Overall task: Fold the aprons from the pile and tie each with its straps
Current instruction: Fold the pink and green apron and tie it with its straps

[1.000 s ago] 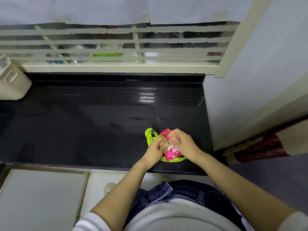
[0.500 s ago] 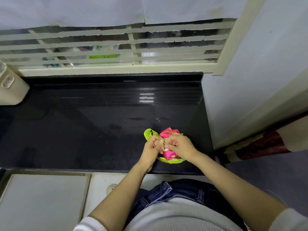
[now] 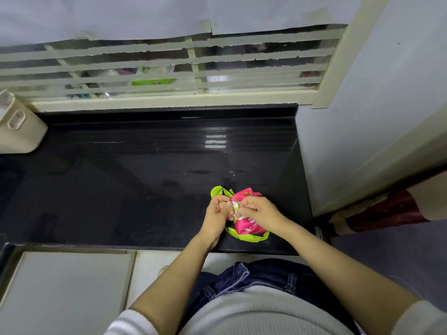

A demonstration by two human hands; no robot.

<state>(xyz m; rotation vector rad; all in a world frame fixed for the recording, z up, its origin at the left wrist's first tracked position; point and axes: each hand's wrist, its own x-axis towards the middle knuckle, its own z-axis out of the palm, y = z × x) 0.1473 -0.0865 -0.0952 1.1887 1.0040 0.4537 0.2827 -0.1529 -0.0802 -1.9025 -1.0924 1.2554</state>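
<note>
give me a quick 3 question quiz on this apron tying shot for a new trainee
1. True or false: the folded pink apron lies on the floor.
2. What do the left hand and right hand pinch? A) the apron's lime green straps B) a spoon C) a window bar
3. Fill in: the beige container stands at the far ____ end of the counter, by the person's own sides.

Key
1. False: it lies on the counter.
2. A
3. left
</note>
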